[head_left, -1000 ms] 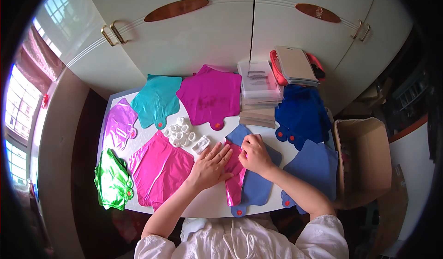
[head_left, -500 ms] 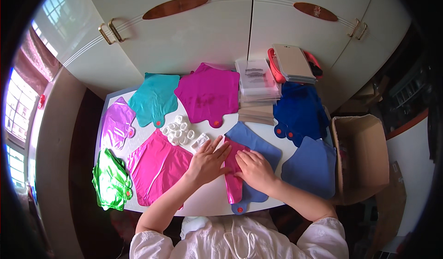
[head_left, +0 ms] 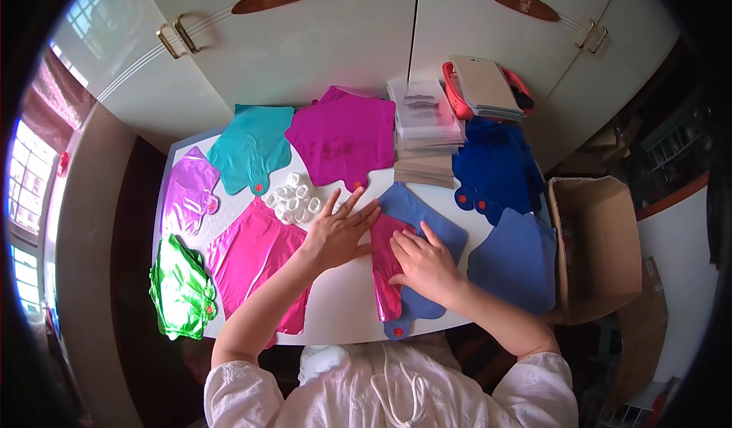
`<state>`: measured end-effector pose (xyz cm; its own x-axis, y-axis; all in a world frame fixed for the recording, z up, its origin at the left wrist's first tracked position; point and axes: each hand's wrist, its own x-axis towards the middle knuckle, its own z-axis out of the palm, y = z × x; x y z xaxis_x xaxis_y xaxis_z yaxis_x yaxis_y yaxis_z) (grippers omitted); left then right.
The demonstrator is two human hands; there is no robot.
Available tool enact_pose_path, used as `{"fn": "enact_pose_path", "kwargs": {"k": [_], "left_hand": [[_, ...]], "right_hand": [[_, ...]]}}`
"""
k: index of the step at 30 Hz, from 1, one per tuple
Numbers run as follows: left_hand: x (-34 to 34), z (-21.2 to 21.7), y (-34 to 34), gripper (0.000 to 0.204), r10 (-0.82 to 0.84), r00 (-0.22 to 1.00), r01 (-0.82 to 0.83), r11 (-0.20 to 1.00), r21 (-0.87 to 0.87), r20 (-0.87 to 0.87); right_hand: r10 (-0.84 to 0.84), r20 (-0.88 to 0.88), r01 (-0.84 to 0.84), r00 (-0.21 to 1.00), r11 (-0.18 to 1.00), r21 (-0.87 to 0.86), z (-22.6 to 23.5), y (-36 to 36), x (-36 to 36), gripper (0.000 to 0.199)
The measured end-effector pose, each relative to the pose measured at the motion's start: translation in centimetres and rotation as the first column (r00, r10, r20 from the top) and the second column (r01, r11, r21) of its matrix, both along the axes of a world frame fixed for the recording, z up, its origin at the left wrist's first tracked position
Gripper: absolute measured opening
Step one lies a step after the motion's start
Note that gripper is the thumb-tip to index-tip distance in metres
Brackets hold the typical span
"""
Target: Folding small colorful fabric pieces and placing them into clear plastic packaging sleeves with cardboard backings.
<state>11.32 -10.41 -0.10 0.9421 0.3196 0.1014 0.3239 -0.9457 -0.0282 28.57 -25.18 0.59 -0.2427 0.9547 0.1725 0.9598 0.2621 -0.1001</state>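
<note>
A pink foil balloon [head_left: 387, 294], flat and folded into a narrow strip, lies on a blue foil balloon [head_left: 436, 234] with a round tab at the table's front. My right hand [head_left: 425, 266] rests on the pink strip, fingers stretched out. My left hand [head_left: 341, 234] is spread flat, its fingertips at the strip's left upper edge and near the tab of a magenta balloon [head_left: 343, 142]. Neither hand grips anything. Left of my left hand lies an unfolded pink balloon [head_left: 255, 264], with a heap of small white rolls [head_left: 291, 199] behind it.
Teal [head_left: 252, 142], purple [head_left: 187, 192], green [head_left: 181, 287] and dark blue [head_left: 499, 169] balloons lie around the white table, with another blue one [head_left: 515, 260] at right. Clear sleeves [head_left: 423, 123] and cards [head_left: 488, 85] in a red basket stand behind. A cardboard box [head_left: 598, 249] is at right.
My left hand has spread its fingers and now covers the spot where a small white packet lay. My right hand has loosened, its fingers slightly more apart. The view has shifted a little.
</note>
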Motion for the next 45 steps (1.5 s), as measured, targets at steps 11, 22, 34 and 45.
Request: {"fn": "enact_pose_path", "kwargs": {"k": [11, 22, 34, 45], "left_hand": [[-1.8, 0.9, -4.0, 0.104, -0.13, 0.987, 0.112, 0.978, -0.176, -0.094], [-2.3, 1.1, -6.7, 0.12, -0.049, 0.99, 0.021, 0.978, -0.205, -0.134], [-3.8, 1.5, -9.6, 0.115, 0.012, 0.986, -0.044, 0.981, -0.191, -0.169], [-2.5, -0.1, -5.1, 0.105, 0.082, 0.995, -0.086, 0.992, -0.089, -0.052]], "right_hand": [[-0.003, 0.061, 0.006, 0.998, 0.999, -0.037, 0.0, -0.2, -0.5, 0.096], [-0.02, 0.111, 0.044, 0.994, 0.975, -0.216, 0.8, -1.3, -1.5, 0.126], [0.033, 0.084, -0.011, 0.996, 0.967, -0.254, 0.9, -2.4, -2.3, 0.132], [0.043, 0.08, -0.02, 0.996, 0.964, -0.266, 1.0, -2.6, -2.5, 0.13]]}}
